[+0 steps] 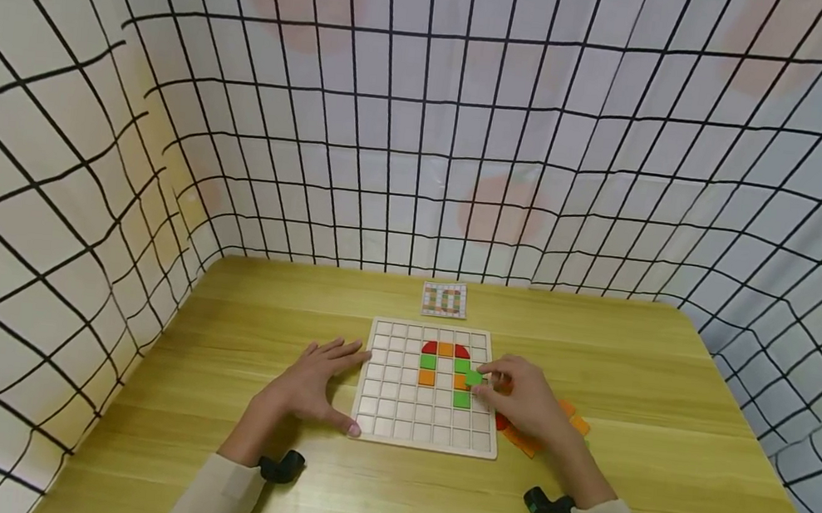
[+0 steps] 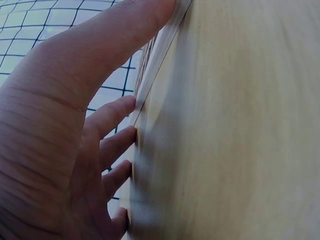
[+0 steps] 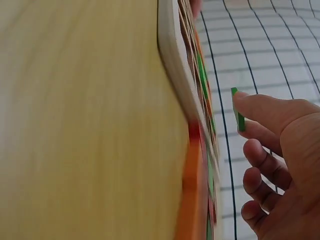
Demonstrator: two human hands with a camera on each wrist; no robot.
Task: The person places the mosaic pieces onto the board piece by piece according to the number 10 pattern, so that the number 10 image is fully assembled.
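A pale wooden grid board (image 1: 383,408) lies on the table, with red, orange and green tiles forming an arch in its right half. My right hand (image 1: 526,398) pinches a green square tile (image 1: 473,378) between thumb and fingertips above the board's right side, overlapping an orange tile in the head view. From the right wrist, the green tile (image 3: 238,110) shows edge-on, held off the board. My left hand (image 1: 312,384) rests at the board's left edge with fingers spread, the thumb at the near left corner. In the left wrist view, its fingertips (image 2: 129,104) touch the board's side.
Several loose orange and red tiles (image 1: 579,425) lie right of the board, partly hidden under my right hand. A small printed pattern card (image 1: 444,300) lies behind the board. White walls with a black grid (image 1: 424,132) surround the wooden table (image 1: 287,294).
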